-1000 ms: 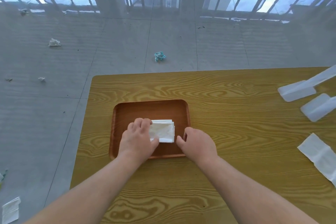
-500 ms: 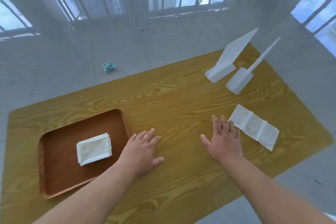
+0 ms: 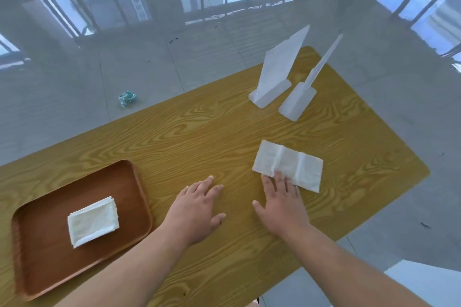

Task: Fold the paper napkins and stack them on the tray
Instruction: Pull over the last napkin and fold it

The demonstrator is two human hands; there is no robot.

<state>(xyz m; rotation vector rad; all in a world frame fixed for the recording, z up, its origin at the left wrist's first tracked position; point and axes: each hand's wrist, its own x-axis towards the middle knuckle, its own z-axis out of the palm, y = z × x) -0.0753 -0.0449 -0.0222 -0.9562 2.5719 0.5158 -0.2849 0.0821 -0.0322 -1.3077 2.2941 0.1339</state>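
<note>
A brown wooden tray (image 3: 45, 264) lies at the table's left, holding a small stack of folded white napkins (image 3: 92, 224). A long unfolded white napkin (image 3: 291, 163) lies flat on the table to the right. My right hand (image 3: 282, 204) rests palm down with its fingertips on the napkin's near edge, fingers spread. My left hand (image 3: 197, 209) lies flat on the bare wood between the tray and the napkin, fingers apart, holding nothing.
Two white plastic stands (image 3: 270, 93) (image 3: 296, 104) sit at the table's far right, each with an upright sheet. The wooden table (image 3: 199, 132) ends close beyond the napkin on the right. A crumpled teal scrap (image 3: 127, 98) lies on the grey floor.
Both hands left the tray and moved right. The right hand has reached the unfolded napkin and now touches its near edge. The view swung right.
</note>
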